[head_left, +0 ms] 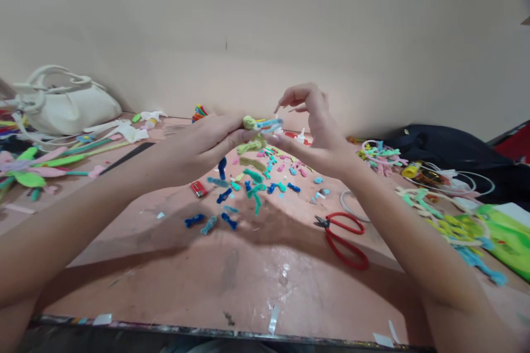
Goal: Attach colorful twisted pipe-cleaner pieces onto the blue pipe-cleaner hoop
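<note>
Above the middle of the table, my left hand [207, 143] pinches a yellow-green fuzzy pipe-cleaner piece [249, 121] between thumb and fingers. Light blue pipe-cleaner ends [270, 124] stick out from it to the right, slightly blurred. Below the pinch hang more fuzzy pieces, among them a teal one [256, 190]; how they are joined is not clear. My right hand [317, 127] is open, its fingers raised and curved well apart from the thumb. The right thumb tip lies at the light blue ends; whether it touches them I cannot tell.
Red-handled scissors [348, 237] lie right of centre. Small blue pipe-cleaner pieces [229, 220] and a red lighter [198, 189] are on the table [232, 287]. A white handbag [72, 102] stands back left. Pipe-cleaner rings [455, 226] and a green packet [505, 237] lie right.
</note>
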`<state>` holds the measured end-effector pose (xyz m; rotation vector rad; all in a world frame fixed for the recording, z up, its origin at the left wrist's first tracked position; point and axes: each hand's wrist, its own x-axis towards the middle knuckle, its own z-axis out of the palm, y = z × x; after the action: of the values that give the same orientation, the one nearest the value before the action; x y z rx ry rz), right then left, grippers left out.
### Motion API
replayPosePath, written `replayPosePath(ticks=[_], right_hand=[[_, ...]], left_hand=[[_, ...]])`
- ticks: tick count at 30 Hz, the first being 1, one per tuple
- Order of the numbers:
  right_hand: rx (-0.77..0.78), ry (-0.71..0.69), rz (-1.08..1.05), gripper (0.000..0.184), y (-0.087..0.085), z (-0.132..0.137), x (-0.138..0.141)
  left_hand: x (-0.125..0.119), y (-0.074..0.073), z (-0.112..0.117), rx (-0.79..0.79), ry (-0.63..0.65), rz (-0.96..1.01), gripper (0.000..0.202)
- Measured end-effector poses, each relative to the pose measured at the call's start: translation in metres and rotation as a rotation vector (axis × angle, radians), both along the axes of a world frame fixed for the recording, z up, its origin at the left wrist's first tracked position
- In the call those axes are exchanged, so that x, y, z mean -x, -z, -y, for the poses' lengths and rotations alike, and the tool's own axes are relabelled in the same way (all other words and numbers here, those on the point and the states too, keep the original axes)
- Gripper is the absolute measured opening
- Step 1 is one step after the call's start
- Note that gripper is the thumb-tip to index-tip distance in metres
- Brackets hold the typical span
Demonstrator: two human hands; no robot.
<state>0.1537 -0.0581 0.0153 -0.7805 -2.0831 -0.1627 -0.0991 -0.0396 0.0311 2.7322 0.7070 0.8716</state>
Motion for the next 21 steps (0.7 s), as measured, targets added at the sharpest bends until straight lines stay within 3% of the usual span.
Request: replayPosePath(ticks=[2, 5, 12, 15, 21], right_hand=[[-0.018, -0.042, 0.090, 0.035, -0.005, 0.000, 0.001], [0.094, -0.128, 0.166, 0.030, -0.010, -0.003, -0.002], [0.352, -0.341, 0.050, 0.038, -0.009, -0.010, -0.013], [0.353, -0.305, 0.016, 0.038, -0.006, -0.008, -0.013], [0.213, -0.139, 0.035, 0.033, 0.001, -0.006, -0.004]], left_hand=[[-0.001, -0.001, -0.002, -0.008, 0.015, 0.006, 0.031], [-0.004, -0.002, -0.010, -0.043, 0.050, 0.000, 0.031], [-0.011, -0.006, -0.032, -0.119, 0.073, -0.066, 0.040], [-0.015, -0.003, -0.037, -0.205, 0.034, -0.068, 0.049], [-0.021, 0.010, -0.037, -0.334, -0.013, -0.070, 0.060]])
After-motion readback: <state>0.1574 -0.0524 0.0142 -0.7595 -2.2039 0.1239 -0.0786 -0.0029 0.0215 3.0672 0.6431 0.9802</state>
